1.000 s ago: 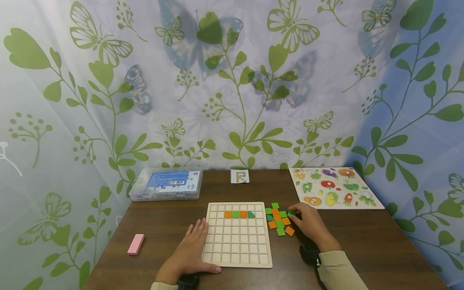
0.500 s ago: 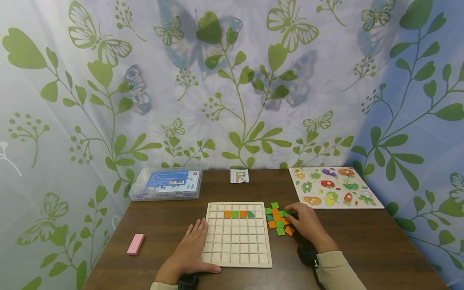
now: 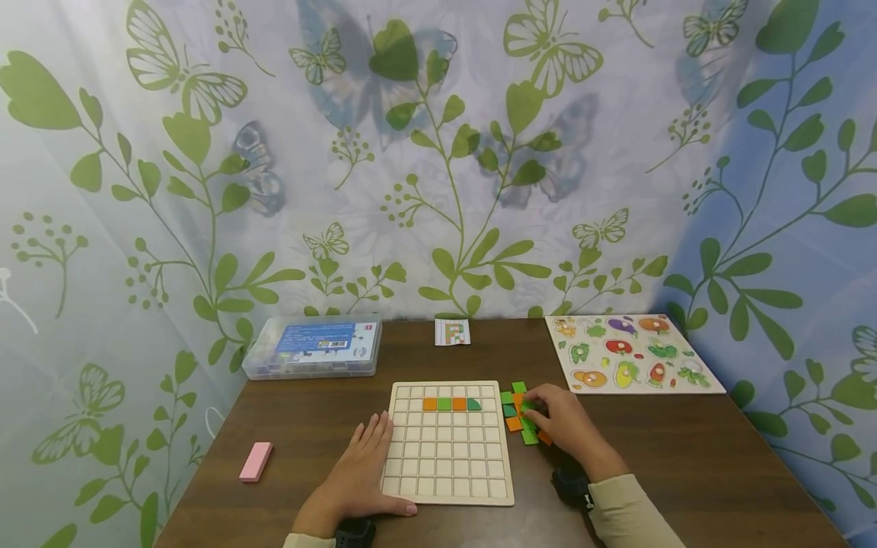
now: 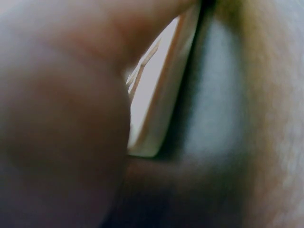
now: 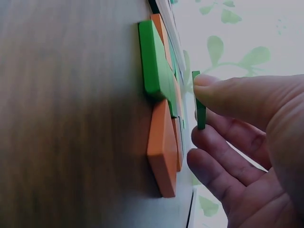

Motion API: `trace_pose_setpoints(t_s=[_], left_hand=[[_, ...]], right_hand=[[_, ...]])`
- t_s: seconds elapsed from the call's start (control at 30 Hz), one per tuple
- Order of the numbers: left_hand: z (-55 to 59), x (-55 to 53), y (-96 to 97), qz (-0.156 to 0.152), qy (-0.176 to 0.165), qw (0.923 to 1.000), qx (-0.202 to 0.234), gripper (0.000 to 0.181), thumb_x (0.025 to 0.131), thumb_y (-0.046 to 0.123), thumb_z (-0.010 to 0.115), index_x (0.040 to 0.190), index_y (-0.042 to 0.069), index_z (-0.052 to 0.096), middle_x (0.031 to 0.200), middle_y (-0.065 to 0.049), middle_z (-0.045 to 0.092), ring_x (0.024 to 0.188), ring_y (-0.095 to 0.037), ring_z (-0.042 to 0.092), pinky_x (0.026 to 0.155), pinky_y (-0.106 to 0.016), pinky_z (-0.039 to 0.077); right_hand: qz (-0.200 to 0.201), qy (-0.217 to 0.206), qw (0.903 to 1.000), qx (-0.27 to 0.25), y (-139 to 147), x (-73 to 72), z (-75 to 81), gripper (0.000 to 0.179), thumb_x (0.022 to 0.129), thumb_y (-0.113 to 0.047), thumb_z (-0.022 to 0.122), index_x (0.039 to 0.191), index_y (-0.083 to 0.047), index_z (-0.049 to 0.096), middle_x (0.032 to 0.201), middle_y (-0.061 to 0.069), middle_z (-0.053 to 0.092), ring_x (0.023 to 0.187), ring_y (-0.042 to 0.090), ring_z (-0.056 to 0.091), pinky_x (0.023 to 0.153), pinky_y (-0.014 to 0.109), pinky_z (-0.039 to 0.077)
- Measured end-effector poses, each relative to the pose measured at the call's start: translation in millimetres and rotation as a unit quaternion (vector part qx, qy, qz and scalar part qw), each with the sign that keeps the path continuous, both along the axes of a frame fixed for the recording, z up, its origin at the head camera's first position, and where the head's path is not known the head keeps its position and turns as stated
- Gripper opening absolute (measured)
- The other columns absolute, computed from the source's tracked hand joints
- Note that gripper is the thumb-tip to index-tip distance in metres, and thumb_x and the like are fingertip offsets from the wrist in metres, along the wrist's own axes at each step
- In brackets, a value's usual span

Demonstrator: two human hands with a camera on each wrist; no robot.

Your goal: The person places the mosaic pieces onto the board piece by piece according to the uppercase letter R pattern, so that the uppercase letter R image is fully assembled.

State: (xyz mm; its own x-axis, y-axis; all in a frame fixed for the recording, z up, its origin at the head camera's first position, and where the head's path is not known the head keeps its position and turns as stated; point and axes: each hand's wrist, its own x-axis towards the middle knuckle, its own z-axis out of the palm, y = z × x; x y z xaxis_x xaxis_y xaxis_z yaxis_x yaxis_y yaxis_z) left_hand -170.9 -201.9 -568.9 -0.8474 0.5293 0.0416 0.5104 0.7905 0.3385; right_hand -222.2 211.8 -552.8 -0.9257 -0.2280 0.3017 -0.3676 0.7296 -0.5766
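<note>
My left hand (image 3: pixel 359 473) lies with straight fingers along the left edge of a wooden grid board (image 3: pixel 444 449), the thumb at its near-left corner. In the board's second row sit an orange tile (image 3: pixel 430 404), a light green tile (image 3: pixel 444 404), another orange tile and a dark green quarter-round tile (image 3: pixel 473 405). My right hand (image 3: pixel 572 428) pinches a thin green tile (image 5: pixel 201 114) between thumb and fingers, held above the pile. Below it lie loose tiles, among them a green tile (image 5: pixel 152 61) and an orange tile (image 5: pixel 162 152). The hand partly hides the pile in the head view.
A clear plastic case (image 3: pixel 263 358) stands at the back left, with a pink block (image 3: pixel 256 462) nearer the front. A small pattern card (image 3: pixel 452 332) lies behind the board. To the back right is a vegetable puzzle board (image 3: pixel 637 373). A patterned curtain (image 3: pixel 411 251) hangs behind.
My right hand has moved left over the loose tiles, carrying the green tile and covering more of the pile. The left hand and the tiles on the grid board stay in place.
</note>
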Motion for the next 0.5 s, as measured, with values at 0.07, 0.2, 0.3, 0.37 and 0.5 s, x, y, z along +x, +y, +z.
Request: trace_pose_setpoints(t_s=[0.07,0.2,0.3,0.37,0.5], left_hand=[[-1.0,0.0,-0.2,0.001,-0.003,1.0,-0.001,0.146,0.07,0.093,0.066,0.164,-0.008,0.019,0.17,-0.026,0.017,0.157,-0.04,0.011,0.124,-0.058,0.011],[-0.2,0.6,-0.3,0.0,-0.006,1.0,-0.001,0.146,0.071,0.093,0.066,0.164,-0.008,0.019,0.17,-0.025,0.016,0.157,-0.04,0.01,0.124,-0.058,0.01],[0.6,0.6,0.0,0.0,-0.008,1.0,-0.002,0.146,0.071,0.094,0.065,0.164,-0.008,0.019,0.17,-0.025,0.016,0.157,-0.04,0.01,0.124,-0.059,0.011],[1.1,0.8,0.1,0.0,-0.009,1.0,-0.001,0.146,0.071,0.094,0.065,0.164,-0.008,0.019,0.17,-0.025,0.016,0.157,-0.04,0.01,0.124,-0.059,0.011],[2.3,1.6,0.0,0.001,-0.01,1.0,0.001,0.145,0.071,0.093,0.066,0.164,-0.008,0.02,0.17,-0.025,0.017,0.157,-0.04,0.011,0.123,-0.059,0.011]], right_hand=[[0.008,0.004,1.0,0.0,-2.5,-0.4,0.4,0.023,0.088,-0.006,0.087,0.109,-0.006,0.078,0.107,0.004,0.071,0.094,0.021,0.068,0.08,0.042,0.059],[0.024,0.012,0.9996,-0.01,-9.6,-2.1,0.4,0.024,0.087,-0.005,0.087,0.11,-0.005,0.078,0.107,0.003,0.07,0.093,0.02,0.07,0.079,0.04,0.06],[0.029,0.01,0.9993,-0.021,-16.0,-2.8,0.3,0.024,0.088,-0.004,0.086,0.11,-0.004,0.078,0.106,0.003,0.07,0.091,0.018,0.069,0.077,0.039,0.06],[0.034,0.007,0.999,-0.028,-20.4,-2.8,0.3,0.024,0.088,-0.004,0.086,0.11,-0.004,0.078,0.105,0.003,0.07,0.09,0.018,0.068,0.076,0.038,0.06],[0.051,0.005,0.9982,-0.032,-30.8,-2.6,1.6,0.023,0.088,-0.004,0.086,0.11,-0.005,0.077,0.105,0.003,0.069,0.088,0.018,0.067,0.074,0.035,0.059]])
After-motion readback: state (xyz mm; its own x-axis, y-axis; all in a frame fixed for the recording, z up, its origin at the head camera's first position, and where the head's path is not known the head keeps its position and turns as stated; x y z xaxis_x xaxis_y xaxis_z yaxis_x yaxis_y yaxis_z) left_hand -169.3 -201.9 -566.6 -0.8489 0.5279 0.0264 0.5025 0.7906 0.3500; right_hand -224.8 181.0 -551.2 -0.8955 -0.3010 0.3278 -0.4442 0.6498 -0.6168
